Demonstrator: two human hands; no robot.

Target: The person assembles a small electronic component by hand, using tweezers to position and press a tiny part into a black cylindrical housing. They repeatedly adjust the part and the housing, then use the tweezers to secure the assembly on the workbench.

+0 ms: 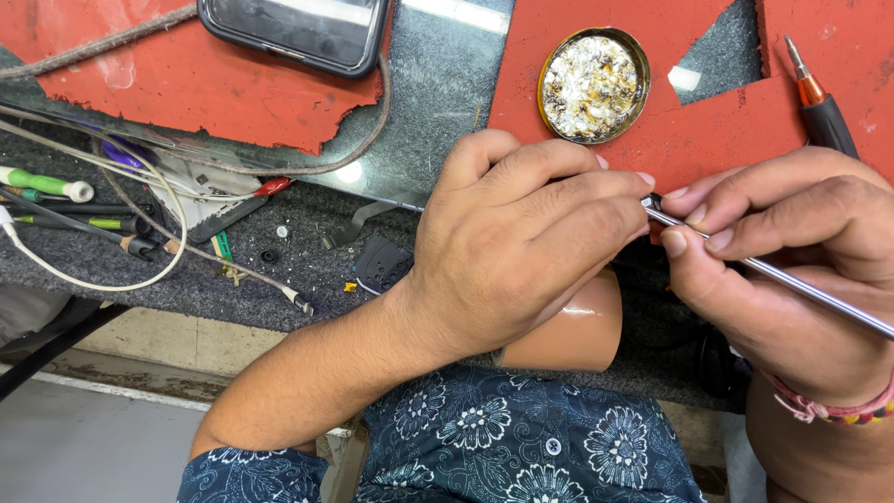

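— Rod (792, 284) in the right hand (792, 270): thin, shiny metal, stiff by the look of it, light, and likely slippery. Best pinched near its tip, where the fingers already sit.

— How is that hand set?

— Closed around the rod, thumb and 2 fingers pinching near the front end, just above the dark surface (186, 279).

— And the left hand (512, 251)?

— Curled nearly closed, fingertips meeting the rod's tip. Something small and dark shows there, but I cannot tell what it is.

— Anything close by?

— Round tin (593, 84) of crusty bits on a red mat (708, 130), and a tan cup (573, 331) below the left hand.
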